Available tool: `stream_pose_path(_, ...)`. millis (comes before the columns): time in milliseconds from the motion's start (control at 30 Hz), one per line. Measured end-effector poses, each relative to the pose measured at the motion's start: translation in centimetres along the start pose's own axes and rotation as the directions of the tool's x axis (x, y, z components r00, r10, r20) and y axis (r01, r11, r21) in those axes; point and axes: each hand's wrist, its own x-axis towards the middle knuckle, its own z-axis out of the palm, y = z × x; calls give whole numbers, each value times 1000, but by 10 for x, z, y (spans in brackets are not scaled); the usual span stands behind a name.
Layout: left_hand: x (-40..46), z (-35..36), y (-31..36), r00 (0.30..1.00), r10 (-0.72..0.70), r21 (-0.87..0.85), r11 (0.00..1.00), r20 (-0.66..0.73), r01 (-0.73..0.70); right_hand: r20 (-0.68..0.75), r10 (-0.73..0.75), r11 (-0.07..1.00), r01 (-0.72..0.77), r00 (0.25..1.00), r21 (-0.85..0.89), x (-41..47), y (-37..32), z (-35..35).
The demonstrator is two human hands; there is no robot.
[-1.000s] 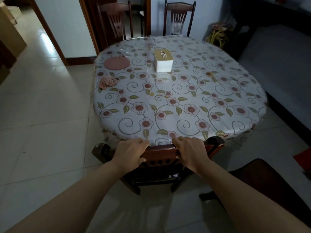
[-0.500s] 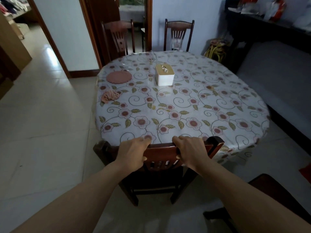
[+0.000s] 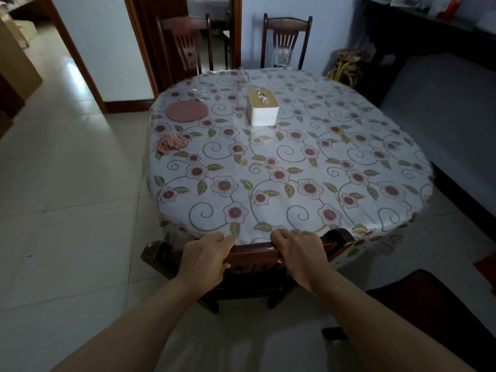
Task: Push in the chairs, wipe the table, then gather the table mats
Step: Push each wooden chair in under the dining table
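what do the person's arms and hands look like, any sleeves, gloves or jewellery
Both forearms are bare as far as the picture shows, with no sleeve reaching into view. The left hand and the right hand wear no gloves. No watch, bracelet or ring shows on the visible wrists and fingers. The nails look short and unpainted, though the dim light makes that hard to confirm.

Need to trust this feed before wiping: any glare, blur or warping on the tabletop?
Head view: dim room, soft glare on the glossy table cover near the tissue box; wide-angle bending at the edges; mat, cloth and both hands sharp.
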Motion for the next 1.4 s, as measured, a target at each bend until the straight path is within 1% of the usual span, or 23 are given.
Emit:
stream_pose_path(133, 6, 4, 2, 1000, 16, -22, 1000, -26, -17, -24, 37, 999, -36, 999, 15, -2, 6, 3)
stream_pose_path(267, 16, 5, -1, 1000, 12, -48, 999, -23, -13, -15, 41, 999, -41, 999, 3, 6, 8, 3)
stream_pose_path(433, 28, 5, 3, 999, 13, -28, 1000, -29, -13, 19, 47, 999, -46, 999, -12, 15, 20, 6)
stream_pose_path(533, 38, 7, 7, 1000, 17, -25, 1000, -23, -18, 42, 76, 997, -75, 996, -18, 17, 29, 8)
stream_pose_path(667, 46, 10, 2, 999, 35, -46, 998, -19, -36, 23, 93, 995, -93, 995, 30, 20, 30, 6)
stream_pose_path(800, 46, 10, 3, 1000, 20, -30, 999, -20, -21, 15, 82, 996, -83, 996, 29, 21, 30, 7)
stream_pose_path(900, 45, 8, 7, 1000, -12, 7, 1000, -17, 12, 33, 78, 997, -79, 996, 14, 20, 30, 11)
stream_pose_path(1000, 44, 5, 12, 999, -45, 41, 998, 14, 44, 55, 107, 994, -108, 993, 8, 20, 28, 12)
stream_pose_path(1100, 46, 0, 18, 990, -126, 46, 991, 60, 123, 87, 117, 993, -118, 989, 9, 20, 28, 9)
stream_pose_path(1167, 47, -4, 21, 981, -167, 38, 986, 103, 164, 109, 88, 995, -92, 990, 30, 21, 29, 3)
stream_pose_path(1267, 42, -15, 27, 970, -195, 38, 981, 148, 191, 190, 57, 987, -83, 980, 135, 18, 30, -9)
stream_pose_path(1333, 33, -22, 31, 964, -215, 43, 977, 153, 211, 198, 71, 983, -102, 978, 151, 13, 30, -19)
stream_pose_path(1400, 22, -32, 38, 958, -238, 47, 971, 160, 234, 189, 55, 985, -85, 980, 150, 1, 30, -29)
